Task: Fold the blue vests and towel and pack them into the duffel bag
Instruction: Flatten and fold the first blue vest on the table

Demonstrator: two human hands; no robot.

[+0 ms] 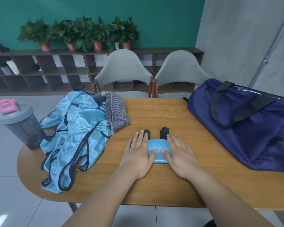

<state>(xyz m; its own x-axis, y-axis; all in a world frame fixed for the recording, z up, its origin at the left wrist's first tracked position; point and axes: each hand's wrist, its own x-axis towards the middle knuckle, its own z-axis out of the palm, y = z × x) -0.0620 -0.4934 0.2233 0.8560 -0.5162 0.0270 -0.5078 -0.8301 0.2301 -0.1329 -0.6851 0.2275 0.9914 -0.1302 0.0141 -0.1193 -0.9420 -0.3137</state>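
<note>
Presently, both hands lay flat, palms down, on a folded blue vest (157,150) at the near middle of the wooden tabletop (154,112). The left hand (138,154) covered the bundle's left end and the right hand (179,154) its right end; each grip was spread, fingers extended and apart, pressing rather than clasping, with the thumbs resting on the blue fabric and nearly meeting. Two black strap ends (164,131) projected from the far edge of the bundle, just beyond the fingertips.

To the left, a heap of unfolded blue vests (72,136) with black trim sprawled across the tabletop, its lower part draped toward the near-left rim. A grey striped towel (115,110) lay crumpled against the far side of that heap, touching it. A grey shaker bottle (21,126) stood upright at the left end of the tabletop, beside the heap, with a pink object (7,105) on its lid; what that object was could not be determined.

To the right, a navy duffel bag (252,136) with black handles rested on the tabletop, well apart from the hands. Whether its main opening was unzipped could not be confirmed.

Two grey upholstered chairs (123,68) stood at the far edge. Behind them ran a low dark shelf unit (47,71) topped with potted plants (82,31).
</note>
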